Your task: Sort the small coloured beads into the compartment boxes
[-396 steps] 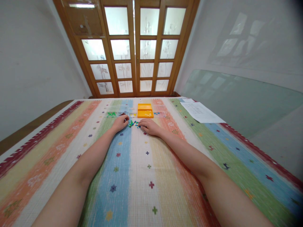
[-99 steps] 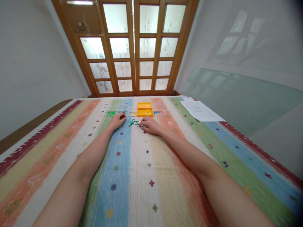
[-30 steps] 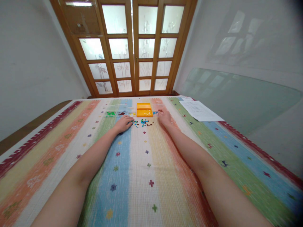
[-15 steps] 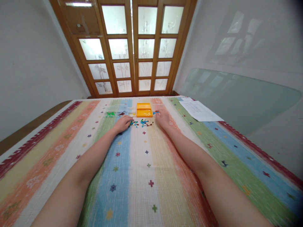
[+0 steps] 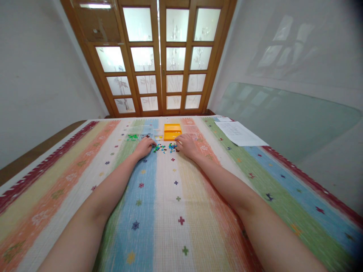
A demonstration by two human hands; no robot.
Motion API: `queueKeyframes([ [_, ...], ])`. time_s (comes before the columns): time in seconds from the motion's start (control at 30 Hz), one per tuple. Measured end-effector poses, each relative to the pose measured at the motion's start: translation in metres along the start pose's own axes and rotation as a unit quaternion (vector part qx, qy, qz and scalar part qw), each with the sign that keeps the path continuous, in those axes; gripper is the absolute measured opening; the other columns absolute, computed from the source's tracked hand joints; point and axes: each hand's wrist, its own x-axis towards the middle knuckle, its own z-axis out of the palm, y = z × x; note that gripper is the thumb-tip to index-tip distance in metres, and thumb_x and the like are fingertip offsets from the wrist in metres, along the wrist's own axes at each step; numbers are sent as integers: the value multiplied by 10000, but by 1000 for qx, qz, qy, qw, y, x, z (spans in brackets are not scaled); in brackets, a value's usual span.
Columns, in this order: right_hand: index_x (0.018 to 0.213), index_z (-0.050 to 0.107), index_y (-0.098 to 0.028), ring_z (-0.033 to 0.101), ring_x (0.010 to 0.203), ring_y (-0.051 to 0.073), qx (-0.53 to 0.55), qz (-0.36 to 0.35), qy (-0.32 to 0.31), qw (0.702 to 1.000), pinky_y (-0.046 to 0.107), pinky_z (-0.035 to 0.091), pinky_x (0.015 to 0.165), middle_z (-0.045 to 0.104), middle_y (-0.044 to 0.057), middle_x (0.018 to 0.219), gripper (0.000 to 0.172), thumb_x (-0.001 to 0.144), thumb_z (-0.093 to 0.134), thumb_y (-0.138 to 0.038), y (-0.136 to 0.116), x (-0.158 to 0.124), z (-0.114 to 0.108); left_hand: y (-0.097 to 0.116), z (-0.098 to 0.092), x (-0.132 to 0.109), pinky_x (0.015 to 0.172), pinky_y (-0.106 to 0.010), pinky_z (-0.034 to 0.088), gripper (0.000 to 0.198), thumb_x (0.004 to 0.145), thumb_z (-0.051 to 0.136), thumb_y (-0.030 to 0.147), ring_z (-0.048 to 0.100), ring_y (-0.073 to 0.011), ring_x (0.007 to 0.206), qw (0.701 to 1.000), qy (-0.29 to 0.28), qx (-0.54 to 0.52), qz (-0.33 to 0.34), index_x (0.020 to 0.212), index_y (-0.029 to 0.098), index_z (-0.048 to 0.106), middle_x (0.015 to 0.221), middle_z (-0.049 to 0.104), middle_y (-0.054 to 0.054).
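A small heap of tiny coloured pieces (image 5: pixel 165 147) lies on the striped cloth (image 5: pixel 167 211) far ahead of me. My left hand (image 5: pixel 145 145) rests knuckles up at the heap's left edge, fingers curled toward the pieces. At the heap's right edge, my right hand (image 5: pixel 185 144) has its fingers bent down onto the pieces. What either hand pinches is too small to make out. Just behind the heap stands an orange tray (image 5: pixel 172 132), with clear compartments (image 5: pixel 141 133) to its left holding green, dark and yellow pieces.
A white printed sheet (image 5: pixel 238 133) lies at the far right of the cloth. A wooden glazed door (image 5: pixel 163 56) stands behind the table. A glass pane (image 5: pixel 283 117) leans along the right wall.
My right hand has come back left from beside the orange tray to the heap's right edge. The left hand has stayed at the heap's left edge.
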Motion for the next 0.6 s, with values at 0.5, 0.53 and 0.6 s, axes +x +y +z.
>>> queueKeyframes([
  [0.5, 1005, 760, -234, 570, 1014, 280, -47, -90, -50, 994, 444, 388, 1012, 719, 97, 1029, 203, 1036, 559, -239, -15, 0, -7, -13, 0, -1, 911, -411, 505, 136, 872, 650, 251, 648, -275, 929, 999, 0, -36, -16, 898, 233, 783, 941, 705, -84],
  [0.53, 1004, 760, -237, 567, 1014, 278, -46, -94, -54, 993, 442, 384, 1015, 718, 94, 1025, 204, 1035, 558, -234, -17, 0, -6, -13, 0, -1, 920, -413, 502, 134, 873, 649, 248, 646, -277, 936, 999, 0, -36, -19, 894, 236, 780, 942, 709, -83],
  [0.6, 995, 761, -241, 561, 1012, 273, -42, -105, -62, 992, 441, 376, 1024, 715, 89, 1016, 207, 1032, 558, -222, -19, 0, -6, -13, 0, -1, 935, -416, 496, 138, 879, 640, 251, 643, -279, 947, 999, 11, -35, -32, 898, 240, 776, 946, 716, -81],
])
